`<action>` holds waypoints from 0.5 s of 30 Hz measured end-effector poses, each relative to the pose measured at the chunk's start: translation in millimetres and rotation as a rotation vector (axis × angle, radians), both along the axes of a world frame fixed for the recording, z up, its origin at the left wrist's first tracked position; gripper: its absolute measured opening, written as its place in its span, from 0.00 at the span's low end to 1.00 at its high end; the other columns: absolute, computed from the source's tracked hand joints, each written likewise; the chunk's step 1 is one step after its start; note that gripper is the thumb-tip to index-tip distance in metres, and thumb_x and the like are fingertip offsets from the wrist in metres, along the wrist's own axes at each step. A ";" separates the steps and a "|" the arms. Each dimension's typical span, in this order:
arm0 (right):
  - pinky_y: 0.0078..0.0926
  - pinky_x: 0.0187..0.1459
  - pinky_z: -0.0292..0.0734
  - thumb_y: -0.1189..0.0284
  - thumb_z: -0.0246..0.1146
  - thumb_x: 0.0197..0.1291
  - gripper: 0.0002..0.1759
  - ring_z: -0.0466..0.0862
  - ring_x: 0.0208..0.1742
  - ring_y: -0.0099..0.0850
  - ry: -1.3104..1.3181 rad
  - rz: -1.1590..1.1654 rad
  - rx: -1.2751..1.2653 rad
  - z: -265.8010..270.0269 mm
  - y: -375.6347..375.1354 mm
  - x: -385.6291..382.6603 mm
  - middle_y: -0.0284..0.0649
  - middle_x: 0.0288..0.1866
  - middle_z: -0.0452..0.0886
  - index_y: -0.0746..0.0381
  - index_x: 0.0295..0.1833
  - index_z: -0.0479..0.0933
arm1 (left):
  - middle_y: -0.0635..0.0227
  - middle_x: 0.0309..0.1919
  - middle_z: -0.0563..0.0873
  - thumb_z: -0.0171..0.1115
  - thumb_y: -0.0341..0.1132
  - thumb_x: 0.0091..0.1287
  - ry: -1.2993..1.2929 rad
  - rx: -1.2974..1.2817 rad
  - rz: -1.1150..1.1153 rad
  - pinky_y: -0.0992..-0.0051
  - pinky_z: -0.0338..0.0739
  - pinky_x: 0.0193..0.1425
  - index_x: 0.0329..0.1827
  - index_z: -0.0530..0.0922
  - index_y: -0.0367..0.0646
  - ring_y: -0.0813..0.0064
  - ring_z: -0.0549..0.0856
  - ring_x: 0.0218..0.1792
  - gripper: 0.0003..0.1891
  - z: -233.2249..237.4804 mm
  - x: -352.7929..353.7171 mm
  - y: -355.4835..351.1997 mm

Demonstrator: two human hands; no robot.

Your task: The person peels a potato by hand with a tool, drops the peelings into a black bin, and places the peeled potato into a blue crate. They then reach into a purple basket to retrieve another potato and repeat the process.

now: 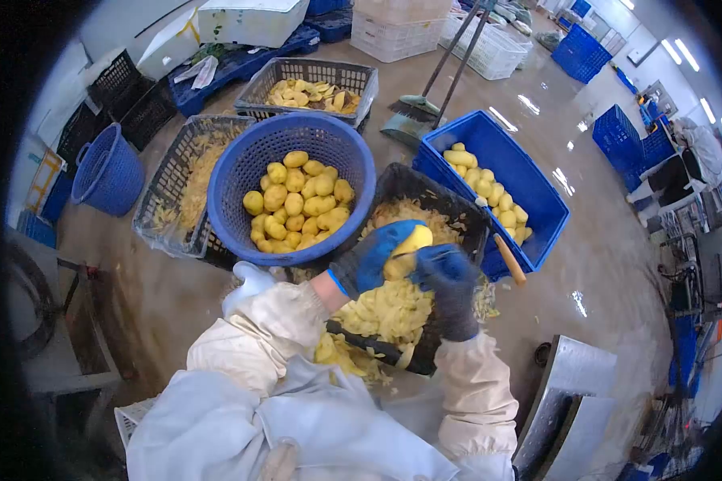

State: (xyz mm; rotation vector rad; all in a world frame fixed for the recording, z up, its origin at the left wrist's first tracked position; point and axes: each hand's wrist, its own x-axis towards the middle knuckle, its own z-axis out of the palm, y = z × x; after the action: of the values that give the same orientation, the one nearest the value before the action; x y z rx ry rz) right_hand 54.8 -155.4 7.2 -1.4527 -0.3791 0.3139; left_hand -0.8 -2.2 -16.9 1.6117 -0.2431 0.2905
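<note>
A yellow, oblong potato (pixel 411 240) sits in the left hand (pixel 371 256), in a dark glove with blue coating, whose fingers are curled partly closed around it. The right hand (pixel 448 282), gloved alike, is bent in close at the potato's right side; blur hides whether it grips anything. The potato's long axis slants, its upper end pointing away from the person and slightly right.

Below both hands, a black plastic crate (pixel 475 232) holds pale peelings (pixel 389 314). Beyond the left hand, a round blue mesh basket (pixel 226 188) contains many yellow potatoes (pixel 294 202). To the right, a rectangular blue plastic crate (pixel 541 188) holds smooth, pale-yellow potatoes (pixel 493 192), and a wooden handle (pixel 509 259) lies across its near edge. Left of the basket, a dark slatted crate (pixel 154 175) holds more peelings.
</note>
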 end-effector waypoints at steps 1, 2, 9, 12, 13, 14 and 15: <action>0.15 0.20 0.66 0.70 0.64 0.59 0.07 0.73 0.18 0.19 -0.076 0.109 -0.092 -2.0 2.4 -6.6 0.31 0.20 0.75 0.63 0.34 0.77 | 0.60 0.55 0.77 0.60 0.25 0.63 0.004 0.003 -0.005 0.69 0.78 0.53 0.64 0.66 0.37 0.67 0.81 0.51 0.25 -4.1 1.8 0.6; 0.15 0.20 0.67 0.73 0.65 0.57 0.05 0.74 0.17 0.21 0.120 0.060 -0.034 -10.6 -4.9 11.8 0.32 0.19 0.76 0.63 0.34 0.77 | 0.59 0.56 0.77 0.62 0.25 0.61 -0.206 0.234 0.060 0.68 0.77 0.55 0.64 0.66 0.38 0.66 0.81 0.51 0.26 -12.0 4.8 0.8; 0.17 0.28 0.73 0.77 0.66 0.54 0.04 0.77 0.24 0.20 -0.290 -0.222 -0.006 -4.3 -28.1 40.1 0.33 0.27 0.79 0.65 0.33 0.77 | 0.56 0.59 0.75 0.52 0.39 0.71 0.436 -1.067 -0.381 0.63 0.76 0.57 0.65 0.66 0.40 0.63 0.79 0.54 0.22 -25.9 14.5 -6.8; 0.18 0.33 0.74 0.78 0.65 0.54 0.04 0.77 0.30 0.19 -0.221 0.039 0.028 -6.9 -8.2 3.1 0.32 0.30 0.79 0.65 0.33 0.77 | 0.56 0.56 0.77 0.50 0.48 0.71 0.475 -1.384 -0.418 0.62 0.76 0.56 0.64 0.68 0.41 0.62 0.80 0.53 0.25 -24.5 17.2 -5.7; 0.18 0.30 0.72 0.76 0.65 0.56 0.04 0.75 0.29 0.18 -0.234 0.097 -0.047 -11.8 -3.8 -2.5 0.31 0.29 0.77 0.64 0.35 0.77 | 0.56 0.54 0.79 0.51 0.52 0.69 0.523 -1.312 -0.312 0.61 0.77 0.55 0.63 0.69 0.42 0.61 0.80 0.52 0.27 -21.3 15.5 -5.7; 0.17 0.28 0.70 0.73 0.64 0.58 0.05 0.74 0.27 0.18 -0.242 0.150 -0.123 -17.7 -2.6 -6.1 0.30 0.27 0.76 0.63 0.36 0.77 | 0.56 0.54 0.79 0.51 0.52 0.69 0.531 -1.312 -0.310 0.61 0.77 0.55 0.63 0.69 0.42 0.61 0.80 0.52 0.27 -23.2 13.1 -6.2; 0.17 0.28 0.70 0.73 0.64 0.58 0.05 0.74 0.27 0.18 -0.238 0.147 -0.125 -26.9 -8.4 7.0 0.30 0.27 0.76 0.63 0.36 0.77 | 0.56 0.53 0.79 0.52 0.53 0.68 0.559 -1.341 -0.393 0.60 0.76 0.55 0.62 0.70 0.42 0.60 0.80 0.52 0.27 -25.8 12.0 -8.9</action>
State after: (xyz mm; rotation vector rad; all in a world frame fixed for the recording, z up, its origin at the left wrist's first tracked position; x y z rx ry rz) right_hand 61.8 -163.8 -19.7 -1.5936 -0.6709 0.2871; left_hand 11.2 -11.1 -42.6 0.2515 0.0870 -0.2868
